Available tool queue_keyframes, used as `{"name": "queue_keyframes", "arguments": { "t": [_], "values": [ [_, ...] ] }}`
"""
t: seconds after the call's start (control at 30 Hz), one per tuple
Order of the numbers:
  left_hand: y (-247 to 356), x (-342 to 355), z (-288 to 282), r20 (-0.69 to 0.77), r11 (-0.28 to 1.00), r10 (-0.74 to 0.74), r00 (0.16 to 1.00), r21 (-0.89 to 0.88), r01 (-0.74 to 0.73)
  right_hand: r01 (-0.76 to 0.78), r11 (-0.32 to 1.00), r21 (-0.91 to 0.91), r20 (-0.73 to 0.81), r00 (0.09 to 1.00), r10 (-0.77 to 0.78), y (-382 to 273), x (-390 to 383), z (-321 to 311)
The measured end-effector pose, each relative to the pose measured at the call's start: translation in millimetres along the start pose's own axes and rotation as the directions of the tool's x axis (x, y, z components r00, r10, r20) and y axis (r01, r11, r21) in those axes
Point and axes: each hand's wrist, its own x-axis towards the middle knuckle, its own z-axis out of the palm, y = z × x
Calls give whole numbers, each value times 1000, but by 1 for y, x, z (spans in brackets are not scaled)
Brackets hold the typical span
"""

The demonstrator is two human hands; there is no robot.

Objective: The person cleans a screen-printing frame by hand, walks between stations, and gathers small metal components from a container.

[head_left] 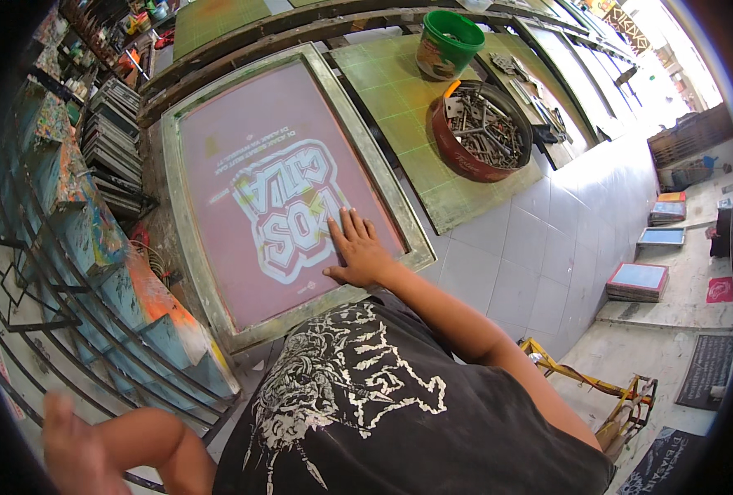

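A screen-printing frame [399,223] with a pale, worn border lies in front of me, its pinkish mesh [218,181] carrying a light lettered design. My right hand [360,254] rests on the mesh near its right side, fingers stretched out over the edge of the lettering, and it grips nothing. Far to the lower left, away from the frame, my left hand [78,450] is raised beside a black metal railing [61,305]. Motion smears its fingers, so I cannot make out their pose or anything in them.
Right of the frame, a round red tin [474,169] full of metal hardware stands on a greenish board [383,78], with a green bucket [451,49] behind it. Stacked frames [115,140] and a paint-splashed blue structure [94,247] line the left. A yellow metal stand [622,404] is at the lower right.
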Motion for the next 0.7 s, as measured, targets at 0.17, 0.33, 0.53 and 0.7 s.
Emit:
{"name": "queue_keyframes", "arguments": {
  "t": [0.17,0.33,0.53,0.7],
  "values": [
    [-71,-52,123,155,608,-753,640,-210,766,16,998,66,-8,1000,-16,5,0,-2],
    [-82,-198,196,216,181,-966,143,163,970,39,990,138,75,996,-49,7,4,-11],
    [-9,-263,245,328,-278,-916,-231,-105,955,38,998,59,87,995,-43,-3,7,-12],
    [-6,-317,294,95,-269,-963,-252,-290,918,41,999,0,54,998,-41,-4,6,-7]
  ]
}}
